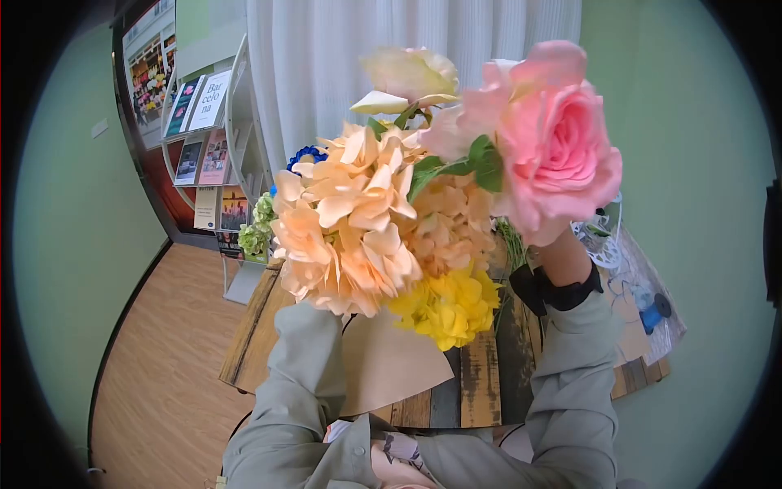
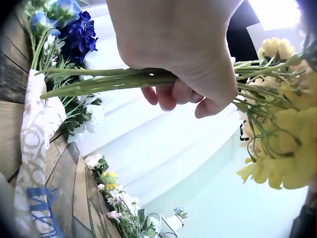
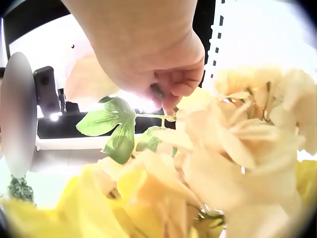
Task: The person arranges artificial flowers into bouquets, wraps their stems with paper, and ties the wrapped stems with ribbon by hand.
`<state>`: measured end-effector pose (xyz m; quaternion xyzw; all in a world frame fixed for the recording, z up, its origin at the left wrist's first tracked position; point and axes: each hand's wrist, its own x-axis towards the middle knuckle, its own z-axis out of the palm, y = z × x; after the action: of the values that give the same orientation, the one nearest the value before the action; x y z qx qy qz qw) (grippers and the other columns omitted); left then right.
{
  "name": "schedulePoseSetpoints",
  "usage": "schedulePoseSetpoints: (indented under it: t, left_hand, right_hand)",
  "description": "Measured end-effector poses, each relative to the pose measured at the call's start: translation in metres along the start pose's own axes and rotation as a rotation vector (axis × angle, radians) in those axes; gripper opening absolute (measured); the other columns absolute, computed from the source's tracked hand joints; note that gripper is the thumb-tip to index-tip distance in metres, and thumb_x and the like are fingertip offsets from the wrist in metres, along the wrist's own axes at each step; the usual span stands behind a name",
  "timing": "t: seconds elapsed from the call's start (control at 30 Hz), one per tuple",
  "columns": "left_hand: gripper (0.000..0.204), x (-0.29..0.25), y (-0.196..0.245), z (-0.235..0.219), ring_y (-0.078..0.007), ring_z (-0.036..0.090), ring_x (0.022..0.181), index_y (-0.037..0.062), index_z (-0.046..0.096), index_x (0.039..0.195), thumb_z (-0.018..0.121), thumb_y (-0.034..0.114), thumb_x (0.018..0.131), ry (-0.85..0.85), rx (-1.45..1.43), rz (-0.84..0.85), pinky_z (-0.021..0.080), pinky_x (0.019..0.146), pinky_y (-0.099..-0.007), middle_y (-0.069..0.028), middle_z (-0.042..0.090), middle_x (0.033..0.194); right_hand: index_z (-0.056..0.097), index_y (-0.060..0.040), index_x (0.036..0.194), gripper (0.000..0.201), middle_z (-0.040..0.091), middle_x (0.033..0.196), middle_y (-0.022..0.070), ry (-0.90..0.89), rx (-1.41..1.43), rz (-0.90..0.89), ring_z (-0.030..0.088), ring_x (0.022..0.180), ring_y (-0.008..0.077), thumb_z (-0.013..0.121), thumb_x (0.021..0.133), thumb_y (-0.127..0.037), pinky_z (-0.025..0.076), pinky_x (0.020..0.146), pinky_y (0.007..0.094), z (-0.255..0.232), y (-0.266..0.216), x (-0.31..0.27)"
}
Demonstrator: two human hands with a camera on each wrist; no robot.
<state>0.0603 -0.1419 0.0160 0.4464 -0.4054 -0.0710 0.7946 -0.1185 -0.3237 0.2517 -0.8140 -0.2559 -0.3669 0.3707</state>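
Observation:
My left hand (image 2: 185,59) grips a bundle of green flower stems (image 2: 109,84), its fingers curled round them; in the head view the blooms hide it. Above it spread peach hydrangea blooms (image 1: 350,212) and a yellow flower (image 1: 452,308), with a cream rose (image 1: 411,75) behind. My right hand (image 3: 158,64) pinches a green stem with leaves (image 3: 119,124) right beside the peach petals. A large pink rose (image 1: 562,138) stands at the bouquet's right side in the head view, covering most of that hand.
Brown paper (image 1: 391,363) lies on the wooden plank table (image 1: 481,383). At the table's right are a blue ribbon spool (image 1: 654,313) and a white wire item (image 1: 599,244). Blue flowers (image 2: 79,39) lie beyond the stem ends. A magazine rack (image 1: 236,147) stands at left.

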Motion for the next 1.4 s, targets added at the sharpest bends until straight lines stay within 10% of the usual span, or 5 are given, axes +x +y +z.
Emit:
schedulePoseSetpoints:
  t: [0.53,0.63,0.77,0.97,1.4]
  left_hand:
    - [0.029,-0.014,0.017,0.004,-0.0068,0.035,0.039,0.0072,0.049,0.109,0.05,0.032,0.093,-0.031,-0.076,-0.055,0.027,0.039,-0.0209,0.0001,0.05,0.062]
    - [0.029,0.012,0.019,0.02,-0.0069,0.035,0.039,0.0072,0.049,0.109,0.05,0.032,0.094,-0.044,-0.077,-0.06,0.027,0.039,-0.021,0.0001,0.05,0.061]
    - [0.028,0.028,0.022,0.039,-0.0069,0.034,0.039,0.0072,0.049,0.109,0.049,0.031,0.094,-0.073,-0.066,-0.084,0.027,0.038,-0.021,0.0001,0.049,0.061]
    - [0.028,0.028,0.032,0.032,-0.007,0.034,0.038,0.0073,0.048,0.109,0.048,0.031,0.095,-0.115,-0.07,-0.093,0.026,0.038,-0.0211,0.0001,0.049,0.061]
    - [0.022,0.056,0.039,0.054,-0.0057,0.028,0.037,0.0111,0.048,0.109,0.041,0.029,0.099,-0.202,-0.508,-0.325,0.019,0.034,-0.0197,0.0,0.043,0.063]
  right_hand:
    - [0.061,-0.0008,0.092,0.022,0.064,0.084,0.0065,0.345,0.195,0.31,0.055,0.061,0.0064,0.049,0.094,-0.019,0.046,0.056,0.0209,-0.064,0.011,0.0]
    - [0.061,0.0005,0.095,0.019,0.063,0.08,0.0053,0.0,0.035,-0.046,0.059,0.066,0.0114,0.053,0.091,-0.016,0.048,0.064,0.0217,-0.054,-0.009,-0.004]
    - [0.061,0.0012,0.097,0.021,0.063,0.078,0.0044,0.076,-0.18,-0.175,0.058,0.066,0.0112,0.058,0.088,-0.018,0.049,0.063,0.0217,-0.054,-0.014,0.026]
    - [0.063,0.0037,0.093,0.023,0.067,0.084,0.0071,0.335,0.377,0.461,0.06,0.065,0.01,0.063,0.086,-0.019,0.052,0.06,0.0208,-0.098,0.067,0.044]
    - [0.059,0.0012,0.09,0.013,0.064,0.086,0.0116,0.652,0.747,0.146,0.062,0.076,0.0156,0.062,0.086,-0.011,0.054,0.071,0.0277,-0.08,0.056,-0.005]
